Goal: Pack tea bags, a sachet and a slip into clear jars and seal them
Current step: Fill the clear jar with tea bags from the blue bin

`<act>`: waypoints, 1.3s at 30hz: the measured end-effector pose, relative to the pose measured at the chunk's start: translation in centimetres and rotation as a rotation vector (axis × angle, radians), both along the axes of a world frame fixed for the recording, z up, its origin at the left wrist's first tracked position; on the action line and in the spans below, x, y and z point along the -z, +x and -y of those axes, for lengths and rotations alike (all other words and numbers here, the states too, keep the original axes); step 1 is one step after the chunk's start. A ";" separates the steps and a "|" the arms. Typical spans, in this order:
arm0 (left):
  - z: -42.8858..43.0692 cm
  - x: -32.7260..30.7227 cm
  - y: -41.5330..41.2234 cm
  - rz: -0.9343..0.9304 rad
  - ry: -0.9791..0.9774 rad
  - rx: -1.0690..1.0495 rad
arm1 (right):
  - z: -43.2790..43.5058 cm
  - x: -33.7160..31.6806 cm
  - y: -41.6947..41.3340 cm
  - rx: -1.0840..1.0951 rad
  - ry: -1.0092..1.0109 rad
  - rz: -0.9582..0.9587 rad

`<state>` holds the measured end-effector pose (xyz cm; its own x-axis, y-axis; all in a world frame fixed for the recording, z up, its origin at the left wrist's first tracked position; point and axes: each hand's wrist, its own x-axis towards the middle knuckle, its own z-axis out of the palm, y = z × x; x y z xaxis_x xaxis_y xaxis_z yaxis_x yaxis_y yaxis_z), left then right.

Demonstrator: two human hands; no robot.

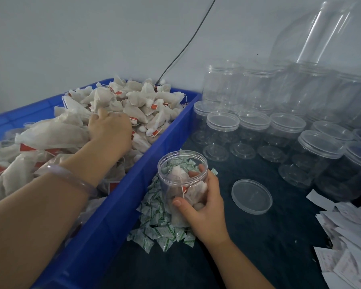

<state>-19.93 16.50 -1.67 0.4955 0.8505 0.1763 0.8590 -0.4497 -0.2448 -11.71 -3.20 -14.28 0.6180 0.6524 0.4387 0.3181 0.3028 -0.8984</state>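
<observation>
My right hand (pixel 204 207) grips an open clear jar (pixel 181 174) that holds a few tea bags, upright beside the blue crate (pixel 117 215). My left hand (pixel 109 127) reaches into the crate, fingers curled down into the heap of white tea bags (pixel 138 101) with red tags; whether it holds one is hidden. A pile of small green-and-white sachets (pixel 161 228) lies under and in front of the jar. A loose clear lid (pixel 251 196) lies flat to the right of the jar. White paper slips (pixel 346 243) are heaped at the right edge.
Several empty clear jars (pixel 223 124), some lidded, stand in rows at the back right on the dark table (pixel 258 247). Taller stacked jars (pixel 313 59) rise behind them. A black cable (pixel 188 44) runs up the grey wall.
</observation>
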 end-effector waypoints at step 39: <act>7.7 -1.4 0.3 0.313 -0.507 1.122 | 0.1 -0.2 0.1 0.040 0.025 -0.030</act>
